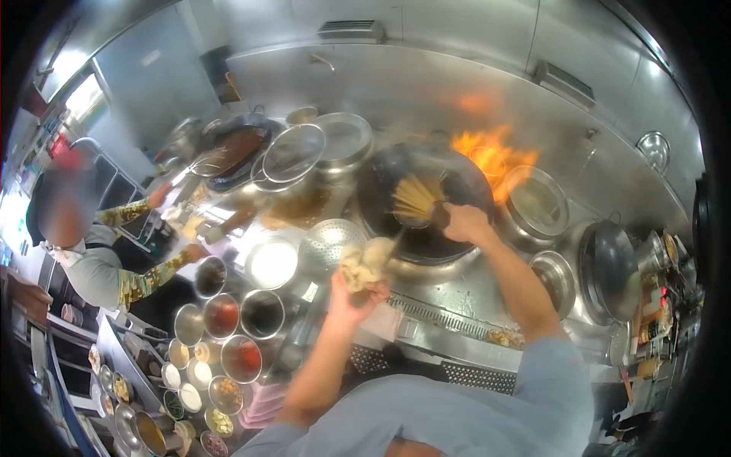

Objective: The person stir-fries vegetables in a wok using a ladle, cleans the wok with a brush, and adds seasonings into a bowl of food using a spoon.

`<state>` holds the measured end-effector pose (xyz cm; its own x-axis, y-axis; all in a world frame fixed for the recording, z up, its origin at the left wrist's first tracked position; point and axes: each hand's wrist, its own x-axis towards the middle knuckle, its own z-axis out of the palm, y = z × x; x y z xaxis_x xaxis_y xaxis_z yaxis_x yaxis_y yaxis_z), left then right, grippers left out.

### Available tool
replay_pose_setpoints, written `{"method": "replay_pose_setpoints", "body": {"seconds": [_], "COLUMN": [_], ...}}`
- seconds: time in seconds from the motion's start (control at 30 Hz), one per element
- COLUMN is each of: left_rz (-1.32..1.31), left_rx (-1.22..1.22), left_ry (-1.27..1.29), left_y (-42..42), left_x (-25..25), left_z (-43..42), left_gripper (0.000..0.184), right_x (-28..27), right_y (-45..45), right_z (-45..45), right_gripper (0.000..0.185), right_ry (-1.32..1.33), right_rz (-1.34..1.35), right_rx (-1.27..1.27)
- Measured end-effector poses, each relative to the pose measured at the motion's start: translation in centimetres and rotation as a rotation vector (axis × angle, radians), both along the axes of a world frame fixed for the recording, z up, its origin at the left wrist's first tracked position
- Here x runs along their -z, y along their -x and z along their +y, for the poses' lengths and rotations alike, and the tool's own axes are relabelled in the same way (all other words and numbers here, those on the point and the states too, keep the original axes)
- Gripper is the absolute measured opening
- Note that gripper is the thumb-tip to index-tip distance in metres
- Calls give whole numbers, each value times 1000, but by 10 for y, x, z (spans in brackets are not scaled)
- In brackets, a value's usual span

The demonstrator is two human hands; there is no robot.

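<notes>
Nearest the camera is the wearer's pale blue-grey shirt point(464, 407), on the near side of the black wok point(377, 183); both forearms extend toward the wok.

Right hand point(463, 223): positioned over the right part of the wok. Fingers are wrapped around the base of a bundled brush point(415, 198). The brush lies within the outline of the wok, its yellowish strips fanned toward the wok's left side. Contact between strips and wok surface cannot be determined.

Left hand point(352, 303): positioned just off the near-left edge of the wok. Fingers are bent around a crumpled beige cloth point(365, 263), which hides part of the grip. Whether the cloth touches the wok's rim cannot be determined.

Orange flames point(487, 156) rise at the far-right edge of the wok. Right of the wok stand a round metal pot point(566, 217) and, farther right, a second dark pan point(609, 266), tilted. Left of the wok lies a perforated strainer point(333, 242); beyond the wok's left side, a mesh skimmer point(294, 152) rests across a pot. Well to the left of the wok, a co-worker point(95, 274) with camouflage-patterned sleeves reaches over the counter.
</notes>
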<state>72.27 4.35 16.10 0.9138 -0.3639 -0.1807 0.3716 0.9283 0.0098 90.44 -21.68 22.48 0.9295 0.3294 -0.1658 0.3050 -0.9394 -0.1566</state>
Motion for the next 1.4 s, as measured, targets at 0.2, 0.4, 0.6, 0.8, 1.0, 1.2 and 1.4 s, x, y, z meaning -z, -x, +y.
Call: {"method": "replay_pose_setpoints", "body": {"seconds": [0.2,0.4,0.6,0.8,1.0,1.2,1.4], "left_rz": [53,-729,-618,-346,85,187,-31], "left_rx": [-32,414,405,28,-78,63,-182], "left_ry": [-346,-1703,-2353,-2218,-2293,-2320,-2305], "left_y": [3,8,80,154,121,95,94], "left_x": [-20,-64,20,26,60,109,171], "left_z": [7,35,32,26,27,35,44], "left_gripper": [41,49,61,69,69,78,73], "right_x": [0,-85,-84,-46,125,-27,26], "right_y": [8,5,31,-12,-94,20,-60], "right_z": [5,-36,-25,14,63,24,35], "right_gripper": [75,69,63,79,66,59,46], "right_ry": [94,135,133,-79,-481,-81,-365], "right_rz": [45,70,129,448,51,359,267], "right_rx": [81,156,-49,-107,42,85,264]}}
